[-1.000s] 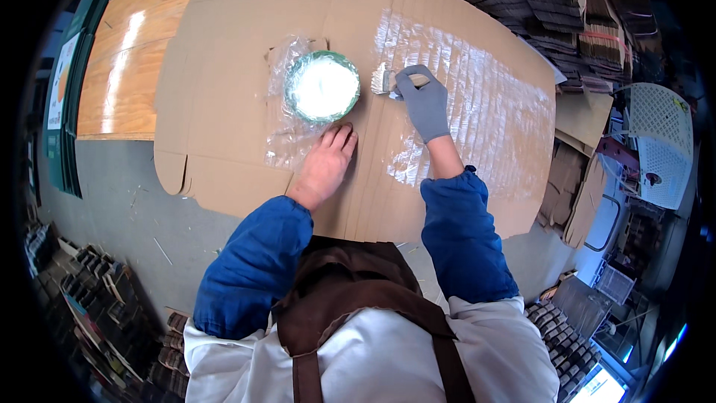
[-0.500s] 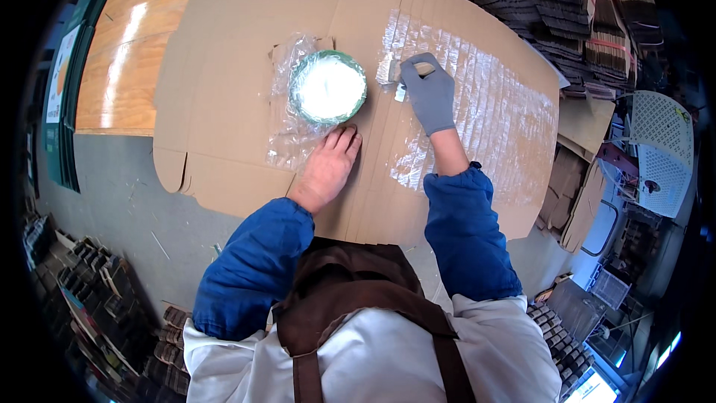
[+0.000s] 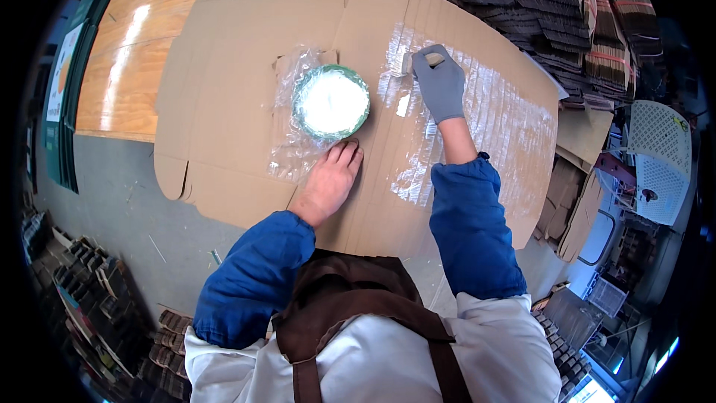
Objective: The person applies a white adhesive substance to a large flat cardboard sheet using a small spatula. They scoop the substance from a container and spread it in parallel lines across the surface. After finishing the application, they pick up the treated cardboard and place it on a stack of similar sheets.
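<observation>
Head view: bare left hand [image 3: 328, 183] flat and open on the flattened brown cardboard sheet [image 3: 224, 104], just below the round green-rimmed roll of clear film [image 3: 330, 102]; grey-gloved right hand [image 3: 440, 86] pinching a small pale tab [image 3: 409, 64] on the shiny film strip [image 3: 418, 142]. Mid-step, probably smoothing film down; next calls for steady bracing and an even pull.
</observation>
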